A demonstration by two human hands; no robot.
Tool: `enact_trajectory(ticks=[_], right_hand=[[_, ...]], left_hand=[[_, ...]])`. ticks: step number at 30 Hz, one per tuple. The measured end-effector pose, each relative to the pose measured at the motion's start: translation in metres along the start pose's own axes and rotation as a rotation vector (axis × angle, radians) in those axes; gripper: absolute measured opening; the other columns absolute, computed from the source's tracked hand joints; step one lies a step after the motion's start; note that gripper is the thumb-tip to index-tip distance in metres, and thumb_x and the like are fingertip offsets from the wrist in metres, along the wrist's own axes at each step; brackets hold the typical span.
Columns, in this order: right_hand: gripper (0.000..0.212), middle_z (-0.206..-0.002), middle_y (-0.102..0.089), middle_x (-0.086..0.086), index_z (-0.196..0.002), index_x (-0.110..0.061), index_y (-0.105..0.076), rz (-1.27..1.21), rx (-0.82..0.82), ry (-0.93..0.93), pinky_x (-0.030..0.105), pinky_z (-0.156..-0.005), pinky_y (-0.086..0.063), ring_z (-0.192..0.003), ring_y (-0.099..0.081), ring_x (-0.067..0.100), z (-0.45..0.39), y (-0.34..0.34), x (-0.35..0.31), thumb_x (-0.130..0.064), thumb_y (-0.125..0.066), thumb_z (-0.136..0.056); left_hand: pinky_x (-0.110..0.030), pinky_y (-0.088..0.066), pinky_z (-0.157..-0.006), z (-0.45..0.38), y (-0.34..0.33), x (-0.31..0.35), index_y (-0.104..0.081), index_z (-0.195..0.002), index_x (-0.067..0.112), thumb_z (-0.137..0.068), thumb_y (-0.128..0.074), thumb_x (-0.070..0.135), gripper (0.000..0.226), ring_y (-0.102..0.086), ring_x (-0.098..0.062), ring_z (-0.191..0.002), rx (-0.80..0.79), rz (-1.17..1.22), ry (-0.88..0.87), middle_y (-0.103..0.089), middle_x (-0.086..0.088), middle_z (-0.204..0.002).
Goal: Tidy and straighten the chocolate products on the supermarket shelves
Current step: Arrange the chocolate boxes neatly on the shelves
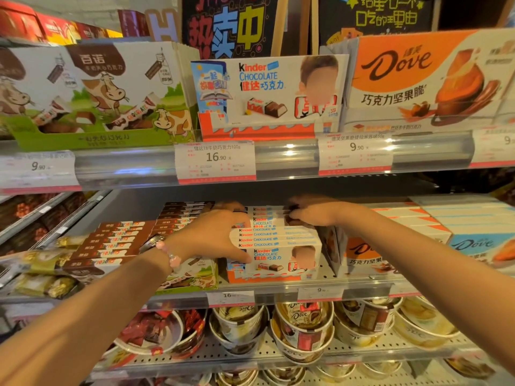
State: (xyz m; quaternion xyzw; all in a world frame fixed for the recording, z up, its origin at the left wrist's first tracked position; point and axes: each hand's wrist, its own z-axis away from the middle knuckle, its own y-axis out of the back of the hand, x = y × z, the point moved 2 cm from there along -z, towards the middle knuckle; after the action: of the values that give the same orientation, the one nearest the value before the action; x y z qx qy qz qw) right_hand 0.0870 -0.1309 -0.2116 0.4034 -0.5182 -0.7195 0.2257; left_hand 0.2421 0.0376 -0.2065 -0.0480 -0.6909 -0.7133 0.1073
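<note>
On the middle shelf (pixel 278 292), a person's left hand (pixel 214 238) presses spread fingers against the left side of a row of flat, glossy Kinder boxes (pixel 274 240), while the right hand (pixel 312 213) curls over the row's rear boxes.

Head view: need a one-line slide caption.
Left hand steadies the Kinder box stack on the middle shelf while the right hand reaches over its back.
</note>
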Motion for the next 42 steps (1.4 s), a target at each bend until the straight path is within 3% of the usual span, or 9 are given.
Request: enact_trajectory(ticks=[4,7,9,11,15,21,29,37,42], right_hand=[[0.071,-0.148,-0.035,-0.004,-0.143,-0.026,-0.032,-0.087,-0.161,0.072,0.029,-0.100,-0.028,-0.134,-0.035,0.018,0.017,0.006,-0.005,-0.064,-0.048,-0.084],[0.083,-0.138,-0.047,-0.010,-0.135,-0.032,-0.034,-0.045,-0.314,0.209,0.029,-0.102,-0.037,-0.126,-0.045,0.013,0.032,-0.001,-0.012,-0.053,-0.076,-0.067],[0.097,-0.137,-0.046,-0.008,-0.140,-0.029,-0.026,0.118,-0.251,0.264,0.033,-0.101,-0.039,-0.123,-0.044,0.014,0.035,-0.007,-0.011,-0.050,-0.080,-0.061],[0.102,-0.133,-0.048,-0.005,-0.142,-0.026,-0.023,0.222,-0.123,0.260,0.031,-0.095,-0.043,-0.118,-0.046,0.015,0.036,-0.010,-0.007,-0.050,-0.080,-0.061],[0.098,-0.126,-0.052,-0.002,-0.141,-0.025,-0.024,0.210,-0.036,0.279,0.030,-0.088,-0.045,-0.108,-0.049,0.014,0.038,-0.012,-0.004,-0.045,-0.081,-0.063],[0.100,-0.130,-0.050,-0.002,-0.141,-0.026,-0.022,0.266,-0.051,0.249,0.033,-0.089,-0.046,-0.112,-0.049,0.016,0.038,-0.012,0.000,-0.047,-0.080,-0.062],[0.103,-0.133,-0.048,-0.002,-0.143,-0.028,-0.018,0.284,-0.049,0.263,0.033,-0.091,-0.046,-0.117,-0.048,0.017,0.037,-0.012,0.000,-0.048,-0.079,-0.063],[0.103,-0.133,-0.045,0.001,-0.145,-0.026,-0.016,0.337,-0.007,0.251,0.031,-0.085,-0.044,-0.116,-0.046,0.019,0.035,-0.018,0.003,-0.053,-0.074,-0.065],[0.106,-0.139,-0.041,0.003,-0.147,-0.023,-0.014,0.361,-0.023,0.239,0.036,-0.091,-0.045,-0.121,-0.044,0.022,0.032,-0.018,0.004,-0.055,-0.073,-0.064]], left_hand=[[-0.038,-0.041,-0.097,-0.002,-0.002,-0.001,-0.035,-0.122,0.038,-0.058,-0.076,0.060,0.079,-0.044,-0.014,-0.118,0.020,-0.032,0.030,-0.040,0.014,-0.133],[-0.040,-0.039,-0.102,-0.006,-0.003,-0.003,-0.017,-0.144,0.028,-0.054,-0.074,0.065,0.113,-0.041,-0.015,-0.126,-0.041,-0.099,0.088,-0.034,0.009,-0.146],[-0.034,-0.045,-0.090,-0.008,-0.005,-0.002,-0.028,-0.139,0.027,-0.055,-0.074,0.064,0.102,-0.048,-0.013,-0.117,-0.072,-0.143,0.054,-0.043,0.009,-0.140],[-0.031,-0.050,-0.077,-0.010,-0.005,0.000,-0.044,-0.117,0.032,-0.055,-0.076,0.059,0.076,-0.054,-0.008,-0.099,-0.060,-0.129,0.015,-0.056,0.013,-0.115],[-0.032,-0.051,-0.072,-0.010,-0.004,-0.002,-0.044,-0.103,0.036,-0.054,-0.075,0.063,0.064,-0.052,-0.001,-0.084,-0.033,-0.106,-0.006,-0.053,0.017,-0.094],[-0.032,-0.052,-0.072,-0.010,-0.003,0.004,-0.042,-0.106,0.039,-0.055,-0.065,0.074,0.066,-0.053,-0.001,-0.088,-0.062,-0.127,-0.022,-0.054,0.019,-0.098],[-0.037,-0.053,-0.078,-0.006,0.001,0.007,-0.048,-0.111,0.029,-0.063,-0.075,0.055,0.061,-0.056,-0.007,-0.092,-0.051,-0.046,-0.018,-0.057,0.010,-0.103],[-0.038,-0.051,-0.084,-0.007,0.000,0.006,-0.049,-0.121,0.028,-0.068,-0.074,0.054,0.065,-0.054,-0.009,-0.098,-0.040,-0.061,-0.025,-0.056,0.009,-0.110],[-0.037,-0.050,-0.085,-0.006,0.000,0.005,-0.044,-0.129,0.031,-0.070,-0.071,0.057,0.070,-0.053,-0.008,-0.102,-0.048,-0.079,-0.033,-0.055,0.011,-0.118]])
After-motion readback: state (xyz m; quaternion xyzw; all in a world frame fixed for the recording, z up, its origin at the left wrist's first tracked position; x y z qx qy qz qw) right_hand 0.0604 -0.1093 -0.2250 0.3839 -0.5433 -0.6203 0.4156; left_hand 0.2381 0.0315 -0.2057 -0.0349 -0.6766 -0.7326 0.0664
